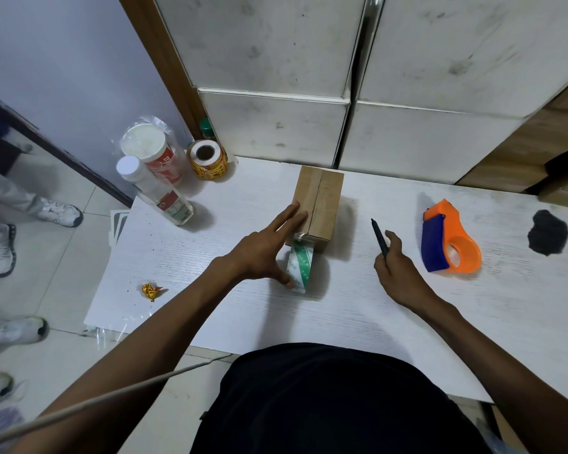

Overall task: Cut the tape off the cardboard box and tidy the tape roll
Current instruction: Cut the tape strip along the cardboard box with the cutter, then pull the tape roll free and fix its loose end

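Observation:
A small brown cardboard box (320, 199) stands on the white table (210, 306), its top seam running away from me. A strip of white-and-green printed tape (300, 265) hangs from the box's near end down onto the table. My left hand (266, 249) rests with two fingers on the box's top left edge and its thumb against the tape strip. My right hand (400, 270) holds a thin black pen-like cutter (379, 237), tip pointing away, to the right of the box. An orange-and-blue tape dispenser (448, 239) lies further right.
At the back left stand a capped clear bottle (158, 191), a bagged jar with a red label (154, 152) and a yellow-red label roll (209, 160). A crumpled yellow scrap (151, 290) lies front left, a black blotch (548, 232) far right. White boxes (407, 136) wall the back.

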Motion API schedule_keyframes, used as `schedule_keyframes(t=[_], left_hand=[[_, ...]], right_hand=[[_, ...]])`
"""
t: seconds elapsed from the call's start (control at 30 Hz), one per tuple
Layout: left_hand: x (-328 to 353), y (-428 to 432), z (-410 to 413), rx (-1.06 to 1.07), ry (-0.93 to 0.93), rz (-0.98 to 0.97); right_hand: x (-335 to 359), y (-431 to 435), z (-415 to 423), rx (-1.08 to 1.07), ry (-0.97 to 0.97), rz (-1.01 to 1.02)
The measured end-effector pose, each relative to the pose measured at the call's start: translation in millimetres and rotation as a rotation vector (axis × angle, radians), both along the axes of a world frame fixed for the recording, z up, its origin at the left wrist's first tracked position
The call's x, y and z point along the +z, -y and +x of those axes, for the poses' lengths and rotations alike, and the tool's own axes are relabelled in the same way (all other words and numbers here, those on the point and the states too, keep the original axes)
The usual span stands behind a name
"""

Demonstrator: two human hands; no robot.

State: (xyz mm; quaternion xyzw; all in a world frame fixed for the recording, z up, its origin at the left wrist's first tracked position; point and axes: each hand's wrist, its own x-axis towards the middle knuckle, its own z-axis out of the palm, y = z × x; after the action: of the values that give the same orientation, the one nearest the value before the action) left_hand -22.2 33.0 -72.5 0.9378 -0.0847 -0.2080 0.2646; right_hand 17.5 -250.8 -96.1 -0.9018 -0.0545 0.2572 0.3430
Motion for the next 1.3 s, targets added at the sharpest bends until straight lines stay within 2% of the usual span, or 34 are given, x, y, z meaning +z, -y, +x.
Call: schedule_keyframes(t=[0.27, 0.47, 0.57, 0.73, 0.9, 1.03, 1.17, 1.3], left_hand=[[-2, 4, -9, 0.107, 0.001, -0.079], [-6, 8, -25, 0.192, 0.034, -0.110], [-12, 11, -33, 0.301, 0.048, -0.179], [-20, 18, -48, 0.467, -0.039, -0.284], [-24, 30, -44, 0.712, -0.049, -0.382], [-21, 30, -34, 0.730, -0.024, -0.387], [-11, 22, -20, 0.687, 0.148, -0.285], [-7, 8, 5, 0.417, 0.333, -0.091]], right_hand=[[-27, -1, 16, -0.150, 0.037, -0.027], [-40, -3, 25, -0.157, 0.016, -0.132], [-41, -2, 28, -0.181, -0.006, -0.177], [-50, 3, 26, -0.162, 0.012, -0.186], [-57, 12, 21, -0.180, 0.097, -0.216], [-54, 17, 19, -0.239, 0.124, -0.198], [-44, 14, 18, -0.235, 0.295, -0.141], [-16, -12, 18, -0.074, 0.430, 0.084]])
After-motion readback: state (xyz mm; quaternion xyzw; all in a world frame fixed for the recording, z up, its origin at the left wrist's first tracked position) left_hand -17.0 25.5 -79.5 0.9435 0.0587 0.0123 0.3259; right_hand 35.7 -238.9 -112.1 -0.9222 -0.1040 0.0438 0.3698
